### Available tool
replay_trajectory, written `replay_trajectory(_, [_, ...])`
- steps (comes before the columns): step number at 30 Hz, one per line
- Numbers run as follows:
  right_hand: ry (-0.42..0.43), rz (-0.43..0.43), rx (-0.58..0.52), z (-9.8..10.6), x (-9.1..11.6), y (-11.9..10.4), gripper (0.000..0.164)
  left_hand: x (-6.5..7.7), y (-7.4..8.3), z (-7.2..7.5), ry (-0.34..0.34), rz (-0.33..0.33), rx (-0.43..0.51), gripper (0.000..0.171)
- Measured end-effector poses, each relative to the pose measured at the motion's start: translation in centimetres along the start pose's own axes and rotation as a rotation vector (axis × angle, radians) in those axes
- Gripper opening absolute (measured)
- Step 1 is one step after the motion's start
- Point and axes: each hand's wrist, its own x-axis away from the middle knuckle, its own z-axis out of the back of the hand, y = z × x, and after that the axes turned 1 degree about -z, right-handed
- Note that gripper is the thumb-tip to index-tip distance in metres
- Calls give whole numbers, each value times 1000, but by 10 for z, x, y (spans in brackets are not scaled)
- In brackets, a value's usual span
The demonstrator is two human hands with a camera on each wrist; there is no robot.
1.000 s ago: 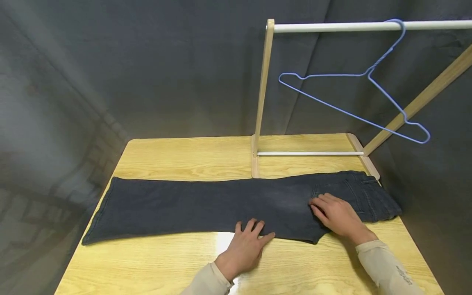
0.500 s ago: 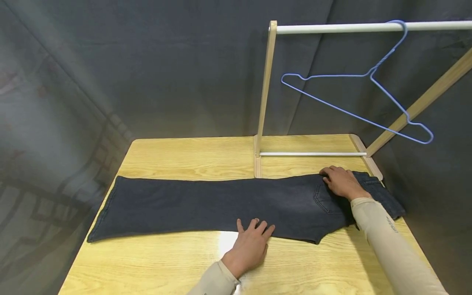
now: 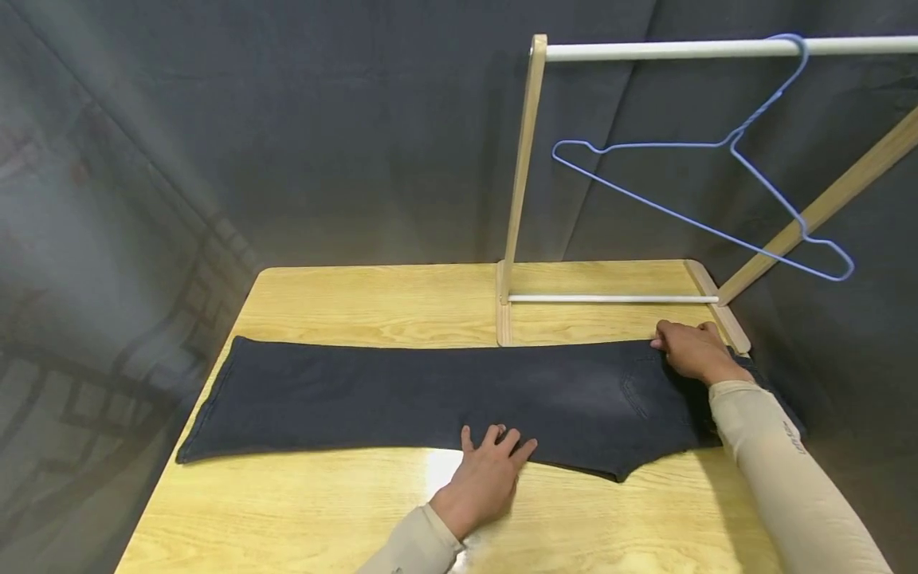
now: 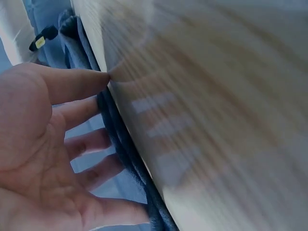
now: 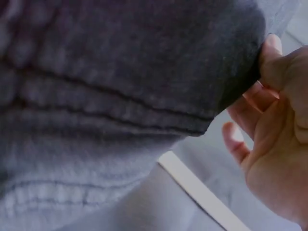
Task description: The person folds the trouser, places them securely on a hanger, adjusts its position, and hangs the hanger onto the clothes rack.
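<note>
A pair of dark denim jeans (image 3: 416,399), folded lengthwise, lies across the table with its leg hem at the left and waist at the right. My left hand (image 3: 484,482) rests with spread, nearly straight fingertips on the near edge; the left wrist view shows the fingers along the layered cloth edge (image 4: 122,139). At the far edge near the waist, my right hand (image 3: 696,351) pinches the denim. In the right wrist view, its thumb (image 5: 270,57) lies on the raised cloth with double stitching (image 5: 110,101). My right forearm hides part of the waist.
Behind the jeans stands a rack with wooden posts (image 3: 525,167) and a white rail (image 3: 645,51). A blue wire hanger (image 3: 667,211) hangs from the rail. Grey curtains (image 3: 358,143) surround the wooden table (image 3: 358,311) at back and sides.
My right hand has moved from the pocket area to the far edge, then rightward toward the waist, and now pinches the jeans there. My left hand has stayed at the near edge.
</note>
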Motion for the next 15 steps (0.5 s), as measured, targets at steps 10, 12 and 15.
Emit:
replay_trajectory(10, [-10,17,-91,-13,11,19,19,-2,-1,1,3,-13,41,49])
replay_trajectory(12, [5,68,-108,-17,12,24,18,-1,-1,0,-6,-7,47,50])
replay_trajectory(15, [-7,96,-146,-21,14,30,21,0,-1,0,-22,-4,52,50])
